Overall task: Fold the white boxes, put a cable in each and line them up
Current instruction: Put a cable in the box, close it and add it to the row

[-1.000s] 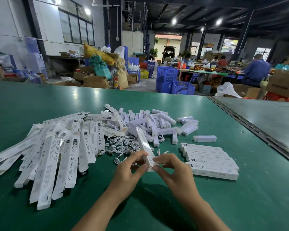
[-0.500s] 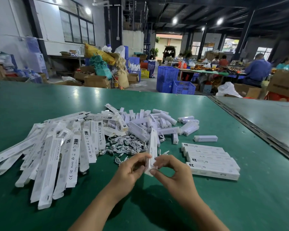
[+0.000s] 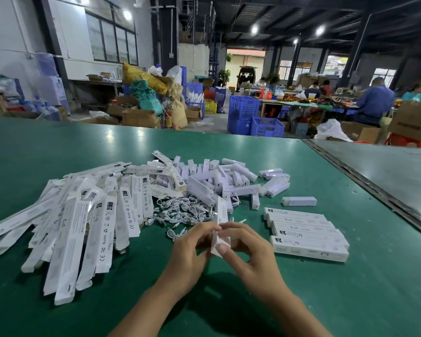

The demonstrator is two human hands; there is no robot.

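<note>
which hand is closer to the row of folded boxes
Right. The right hand is just beside the row of folded boxes; the left hand lies farther, past the held box.

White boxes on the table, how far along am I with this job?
Done: about five lined-up boxes sit in a row on the right. In hand: the left hand and right hand pinch one white box at its near end. Left: a large pile of flat boxes and loose cables.
</note>
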